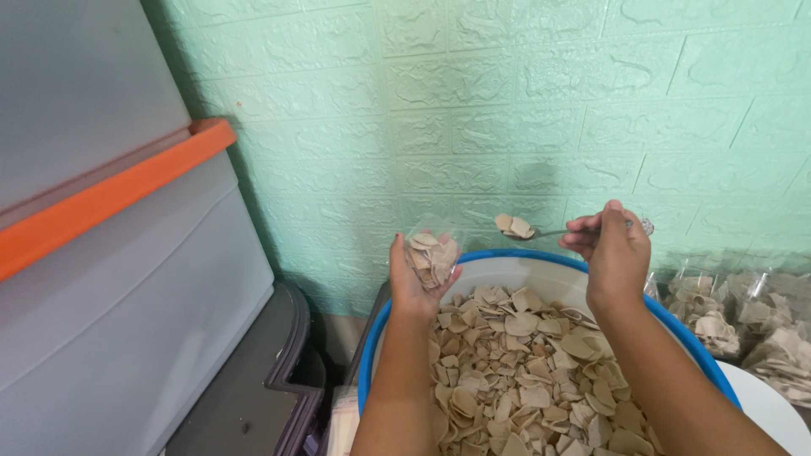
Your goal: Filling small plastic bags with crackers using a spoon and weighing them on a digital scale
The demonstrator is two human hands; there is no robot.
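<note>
Hands raised — left (pixel 414 283) cupping bag (pixel 432 253), right (pixel 615 253) levelling spoon (pixel 541 232)

Small clear plastic bag (pixel 432 250), part-filled with beige chips, in left hand (pixel 416 283). Filled clear bags (pixel 743 321) piled at right, against the wall.

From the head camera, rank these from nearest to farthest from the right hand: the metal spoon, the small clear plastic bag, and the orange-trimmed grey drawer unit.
1. The metal spoon, held in the right hand itself, bowl pointing left with a few chips on it.
2. The small clear plastic bag, held in the left hand, just left of the spoon, above the blue-rimmed basin.
3. The orange-trimmed grey drawer unit, far left.
</note>
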